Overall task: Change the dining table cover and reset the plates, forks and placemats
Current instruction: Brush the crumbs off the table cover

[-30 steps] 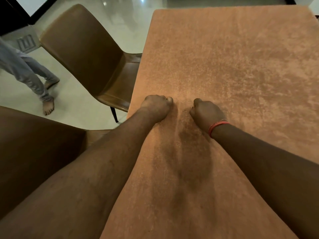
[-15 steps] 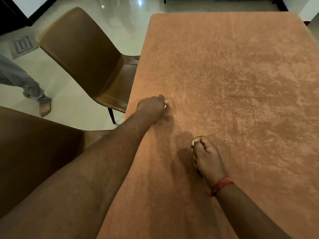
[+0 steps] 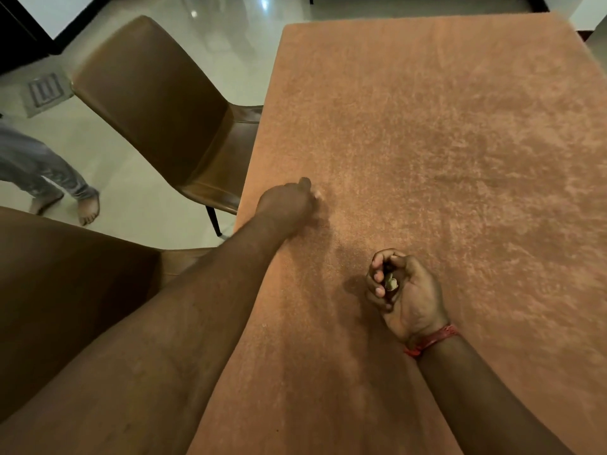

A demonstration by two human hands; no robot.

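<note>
Left hand (image 3: 289, 200), centre-left of frame, fingers curled, pinching the orange table cover (image 3: 443, 152). Right hand (image 3: 402, 290), lower centre, palm up, curled around a small pale scrap (image 3: 391, 283).

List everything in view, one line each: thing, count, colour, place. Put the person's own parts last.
table cover: 1, orange-brown, spread over the table, right of centre.
chairs: 2, brown; one at the table's left side, one nearer, bottom left.
floor: 1, pale glossy tiles, left and top.
floor vent: 1, grey, upper left.
another person's legs: 2, grey trousers, bare feet, far left.
small scrap: 1, pale, in the right hand.
wrist thread: 1, red, right wrist.
left hand: 1, fingers curled, on the cover near its left edge.
right hand: 1, curled round the scrap.
</note>
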